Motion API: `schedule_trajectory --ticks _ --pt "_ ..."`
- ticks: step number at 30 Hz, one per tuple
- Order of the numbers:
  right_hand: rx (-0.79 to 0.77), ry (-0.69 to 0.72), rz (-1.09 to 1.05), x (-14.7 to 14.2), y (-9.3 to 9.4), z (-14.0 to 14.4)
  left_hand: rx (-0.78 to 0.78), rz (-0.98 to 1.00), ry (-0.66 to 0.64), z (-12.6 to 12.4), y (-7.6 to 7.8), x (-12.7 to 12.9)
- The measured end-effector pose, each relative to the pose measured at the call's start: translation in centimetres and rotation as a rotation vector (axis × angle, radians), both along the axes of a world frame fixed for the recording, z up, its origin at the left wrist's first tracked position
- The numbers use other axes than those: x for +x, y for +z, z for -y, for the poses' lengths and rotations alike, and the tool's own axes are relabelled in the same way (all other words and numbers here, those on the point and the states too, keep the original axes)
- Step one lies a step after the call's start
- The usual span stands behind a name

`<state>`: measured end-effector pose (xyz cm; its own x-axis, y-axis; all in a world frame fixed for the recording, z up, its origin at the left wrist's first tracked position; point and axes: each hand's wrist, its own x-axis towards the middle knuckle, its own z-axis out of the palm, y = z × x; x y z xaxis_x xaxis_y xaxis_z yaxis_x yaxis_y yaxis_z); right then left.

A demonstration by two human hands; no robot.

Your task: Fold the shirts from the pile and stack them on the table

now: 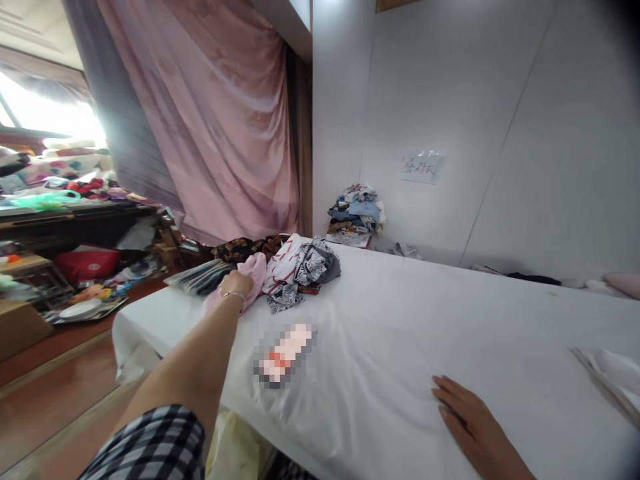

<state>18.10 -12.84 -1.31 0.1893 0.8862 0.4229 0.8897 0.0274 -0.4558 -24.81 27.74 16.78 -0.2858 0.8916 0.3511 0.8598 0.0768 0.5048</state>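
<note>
Stretched out to the far left end of the table, my left hand is closed on a light pink cloth. Its fingertips are mostly hidden by the hand and the fabric. Touching that cloth on the right is a heap with a white cloth with red lines and a black-and-white patterned cloth. Dark striped folded fabric lies on the left. My right hand rests on the white-covered table, fingers stretched out and holding nothing.
A blurred-out oblong object lies near the table's front edge. Stacked clothes stand by the wall at the back. White folded fabric sits at the right. A pink curtain hangs behind, and a cluttered shelf stands left.
</note>
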Motion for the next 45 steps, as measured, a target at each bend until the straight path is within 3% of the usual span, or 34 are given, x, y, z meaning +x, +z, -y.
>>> schedule_trajectory --ticks 2,3,6,8,11,13,15,20,24,28,31,33,34,36,39,40,42,45 --pt "0.017 -0.008 -0.010 0.0 -0.3 0.0 0.097 -0.045 0.000 0.2 0.6 1.7" --pt "0.019 -0.013 -0.019 0.0 -0.4 0.0 0.166 -0.096 -0.066 0.3 1.0 3.0" --pt "0.022 -0.038 -0.034 -0.1 -0.8 0.1 0.278 -0.345 -0.470 0.5 1.7 8.7" --pt "0.046 -0.032 -0.032 -0.2 -0.8 0.2 0.235 -0.473 -0.703 0.6 1.2 13.1" --pt "0.123 0.002 -0.007 -0.2 -0.6 0.1 0.178 -0.552 -0.872 0.1 -0.8 18.7" --pt "0.173 0.024 0.037 -0.1 -0.4 0.0 0.134 -0.576 -0.886 -0.8 -2.2 21.1" --pt "0.214 0.055 0.098 0.2 -0.2 -0.3 0.080 -0.579 -0.813 -2.0 -3.0 22.2" --pt "0.312 0.116 0.171 0.7 -0.1 -0.7 -0.072 -0.572 -0.567 -4.4 -2.9 21.5" --pt "0.284 0.098 0.126 0.7 -0.2 -0.5 -0.088 -0.571 -0.522 -4.5 -0.7 21.4" --pt "0.190 0.048 -0.035 0.5 -0.4 -0.2 0.058 -0.529 -0.567 -2.8 4.1 23.5" --pt "0.063 -0.046 -0.314 0.2 -0.1 -0.1 0.219 -0.488 -0.664 0.5 8.5 25.9" --pt "0.027 -0.140 -0.600 -0.1 0.7 0.0 0.327 -0.468 -0.811 4.1 10.0 27.5" --pt "0.038 -0.180 -0.753 -0.2 1.3 -0.1 0.370 -0.460 -0.928 6.3 9.9 28.2" --pt "0.125 -0.221 -1.037 -0.4 2.8 -0.1 0.405 -0.429 -1.238 11.3 8.2 29.1" --pt "0.301 -0.226 -1.347 -0.2 4.7 -0.4 0.270 -0.332 -1.693 18.5 2.8 29.0" --pt "0.346 -0.237 -1.418 -0.1 5.2 -0.5 0.208 -0.302 -1.767 20.3 0.9 28.7" --pt "0.411 -0.257 -1.506 0.4 5.7 -0.6 0.114 -0.218 -1.776 22.5 -2.6 27.9" --pt "0.460 -0.288 -1.543 0.9 5.7 -0.8 0.006 -0.080 -1.558 22.9 -6.2 27.2"
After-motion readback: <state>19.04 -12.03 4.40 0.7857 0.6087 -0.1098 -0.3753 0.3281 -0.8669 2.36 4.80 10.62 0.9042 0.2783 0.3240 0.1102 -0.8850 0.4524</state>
